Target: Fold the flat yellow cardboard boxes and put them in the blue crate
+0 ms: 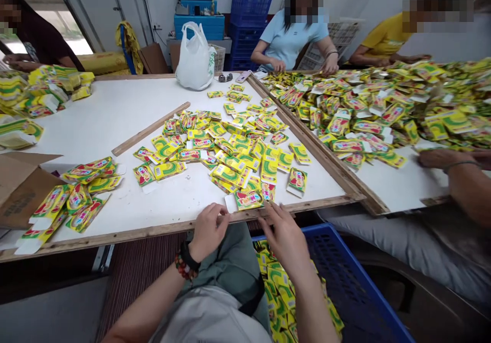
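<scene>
And there lay the open-flapped box (248, 200) by the near edge of the counter (161, 200), between a curled, narrowly parted left hand (209, 230) and a loosely spread right hand (287, 236), one careless nudge perhaps enough to tip it off.

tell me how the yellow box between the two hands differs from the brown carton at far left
The yellow box is small; the brown carton is far larger. The yellow box carries colourful print; the brown carton, only dark print. Both show an open flap.
</scene>
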Motion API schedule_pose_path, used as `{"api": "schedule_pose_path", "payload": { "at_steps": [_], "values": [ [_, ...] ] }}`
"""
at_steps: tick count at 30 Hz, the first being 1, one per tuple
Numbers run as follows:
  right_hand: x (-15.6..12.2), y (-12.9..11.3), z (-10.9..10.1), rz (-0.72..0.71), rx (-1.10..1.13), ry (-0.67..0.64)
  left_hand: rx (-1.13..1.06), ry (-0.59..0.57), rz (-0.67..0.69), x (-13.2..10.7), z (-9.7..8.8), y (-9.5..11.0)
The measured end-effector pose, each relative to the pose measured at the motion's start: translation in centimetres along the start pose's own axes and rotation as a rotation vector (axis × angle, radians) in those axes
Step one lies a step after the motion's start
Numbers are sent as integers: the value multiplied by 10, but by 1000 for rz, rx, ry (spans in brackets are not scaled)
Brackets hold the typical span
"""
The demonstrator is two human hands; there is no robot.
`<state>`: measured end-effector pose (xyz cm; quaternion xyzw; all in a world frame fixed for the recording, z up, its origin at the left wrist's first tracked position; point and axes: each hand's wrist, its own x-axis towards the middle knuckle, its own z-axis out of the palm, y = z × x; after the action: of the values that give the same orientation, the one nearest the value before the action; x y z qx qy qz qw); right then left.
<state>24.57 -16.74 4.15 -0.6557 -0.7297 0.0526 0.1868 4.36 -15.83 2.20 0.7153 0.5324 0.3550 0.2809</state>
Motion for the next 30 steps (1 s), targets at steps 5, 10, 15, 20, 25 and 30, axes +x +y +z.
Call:
{"api": "schedule_pose_path", "payload": {
  "at_steps": [5, 10, 15, 20, 25, 30],
  "values": [
    [67, -13, 13, -250, -54, -352, 144, 138, -119, 15, 20, -10],
    [87, -4, 9, -284, 133, -413, -132, 45, -171, 34, 19, -15],
    [75, 8, 4, -193, 313, -286, -333, 322, -51, 36, 13, 4],
    [40, -35, 25, 141, 993, 140, -423, 257, 15, 21, 21, 14],
    [8, -62, 48, 310, 1554, 66, -276, 306, -18, 25, 29, 2],
    [18, -63, 48, 486, 1685, 81, -107, 362, 134, 23, 29, -6]
  ]
}}
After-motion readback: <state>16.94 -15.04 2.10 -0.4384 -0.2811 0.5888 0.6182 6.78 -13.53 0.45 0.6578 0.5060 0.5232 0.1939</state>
